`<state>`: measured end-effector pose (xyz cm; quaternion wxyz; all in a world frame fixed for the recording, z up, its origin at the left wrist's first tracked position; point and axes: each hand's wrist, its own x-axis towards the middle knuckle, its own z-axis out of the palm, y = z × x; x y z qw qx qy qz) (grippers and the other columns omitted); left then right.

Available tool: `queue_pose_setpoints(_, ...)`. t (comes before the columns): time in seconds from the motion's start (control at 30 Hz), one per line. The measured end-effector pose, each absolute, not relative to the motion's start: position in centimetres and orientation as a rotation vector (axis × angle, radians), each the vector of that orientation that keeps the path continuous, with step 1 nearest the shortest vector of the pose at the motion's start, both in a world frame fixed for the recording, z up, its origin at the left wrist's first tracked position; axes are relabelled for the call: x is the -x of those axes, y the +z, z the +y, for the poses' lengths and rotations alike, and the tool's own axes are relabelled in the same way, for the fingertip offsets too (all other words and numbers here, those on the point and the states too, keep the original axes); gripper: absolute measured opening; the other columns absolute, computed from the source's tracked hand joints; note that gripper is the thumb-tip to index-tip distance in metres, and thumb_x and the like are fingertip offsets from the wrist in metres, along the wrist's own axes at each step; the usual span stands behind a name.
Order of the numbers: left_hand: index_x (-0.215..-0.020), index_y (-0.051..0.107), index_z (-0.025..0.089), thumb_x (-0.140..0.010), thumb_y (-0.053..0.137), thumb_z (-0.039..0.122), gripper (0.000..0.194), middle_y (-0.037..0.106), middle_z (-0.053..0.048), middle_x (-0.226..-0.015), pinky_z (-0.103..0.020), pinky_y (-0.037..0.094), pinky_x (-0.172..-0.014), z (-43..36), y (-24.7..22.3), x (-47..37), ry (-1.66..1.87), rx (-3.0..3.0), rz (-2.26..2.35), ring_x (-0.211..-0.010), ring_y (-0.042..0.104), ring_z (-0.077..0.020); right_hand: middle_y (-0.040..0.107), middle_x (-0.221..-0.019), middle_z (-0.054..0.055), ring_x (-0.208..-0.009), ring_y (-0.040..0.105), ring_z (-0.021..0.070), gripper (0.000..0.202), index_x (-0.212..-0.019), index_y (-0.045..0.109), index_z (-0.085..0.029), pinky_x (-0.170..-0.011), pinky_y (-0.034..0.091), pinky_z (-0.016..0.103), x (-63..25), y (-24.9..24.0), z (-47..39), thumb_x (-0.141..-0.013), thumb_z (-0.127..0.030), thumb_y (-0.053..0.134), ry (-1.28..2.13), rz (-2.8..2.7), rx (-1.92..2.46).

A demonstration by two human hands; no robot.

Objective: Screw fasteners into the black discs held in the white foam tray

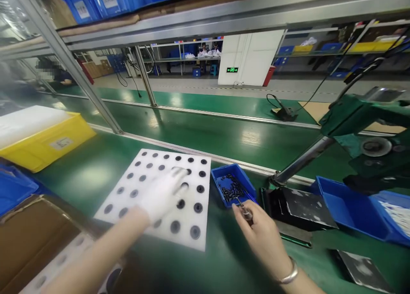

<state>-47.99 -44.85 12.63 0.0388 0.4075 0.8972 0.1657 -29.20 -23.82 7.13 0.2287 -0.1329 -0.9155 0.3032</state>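
Observation:
A white foam tray [201, 219] with rows of round dark parts lies on the green table. My left hand [165, 191], in a white glove and blurred by motion, is over the tray's middle; whether its fingers hold anything is unclear. My right hand [259, 230], bare with a silver bracelet at the wrist, is closed around a small metal-tipped tool [246, 213]. The tool's tip reaches the near edge of a small blue bin [226, 170] that holds small black pieces [230, 187].
On the right stand a green press [355, 119], its black base block [307, 206] and larger blue bins [349, 213]. A yellow bin [48, 147] and a cardboard box [32, 238] are at the left. Metal posts and a shelf beam [192, 23] cross above.

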Motion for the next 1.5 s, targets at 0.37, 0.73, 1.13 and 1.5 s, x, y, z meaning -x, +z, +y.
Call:
queue_pose_setpoints(0.37,-0.121,0.053,0.012,-0.083,0.053,0.039,0.046,0.043,-0.016,-0.133,-0.051,0.031,-0.105,-32.1,6.8,41.6,0.234,-1.753,2.651,-0.132,0.024,-0.0388,0.053,-0.088,0.008,-0.052,0.054,0.0124,0.021,-0.086,0.048,-0.015,-0.044,0.037,0.025,28.3,4.6,-20.2,-0.098,-0.029,0.039,-0.156,-2.704,0.409)
queue_pose_setpoints(0.73,-0.078,0.068,0.015,-0.088,0.048,0.025,0.024,0.059,-0.012,-0.104,-0.054,0.021,-0.11,-32.1,7.1,43.0,-0.053,-2.029,2.498,-0.115,0.047,-0.0313,0.054,-0.073,0.003,-0.055,0.056,0.0161,0.009,-0.085,0.044,-0.018,-0.047,0.033,0.026,29.6,4.2,-19.7,-0.091,-0.011,0.046,-0.196,-2.703,0.475)
queue_pose_setpoints(1.13,-0.079,0.069,0.012,-0.085,0.052,0.023,0.021,0.058,-0.012,-0.11,-0.049,0.032,-0.106,-33.3,7.0,42.9,0.041,-2.011,2.495,-0.131,0.03,-0.0379,0.054,-0.072,0.004,-0.062,0.053,0.0167,0.016,-0.083,0.049,-0.018,-0.059,0.035,0.028,24.4,8.6,-20.3,-0.095,-0.015,0.038,-0.105,-2.58,0.238)
queue_pose_setpoints(1.5,-0.112,0.058,0.011,-0.068,0.068,0.053,0.062,0.055,-0.016,-0.117,-0.05,0.027,-0.103,-31.0,7.2,42.1,0.214,-2.052,2.596,-0.125,0.035,-0.0387,0.051,-0.053,0.005,-0.041,0.046,0.0187,0.039,-0.068,0.053,-0.021,-0.039,0.024,0.03,12.8,10.7,-11.2,-0.094,-0.046,0.038,-0.488,-2.223,0.783)
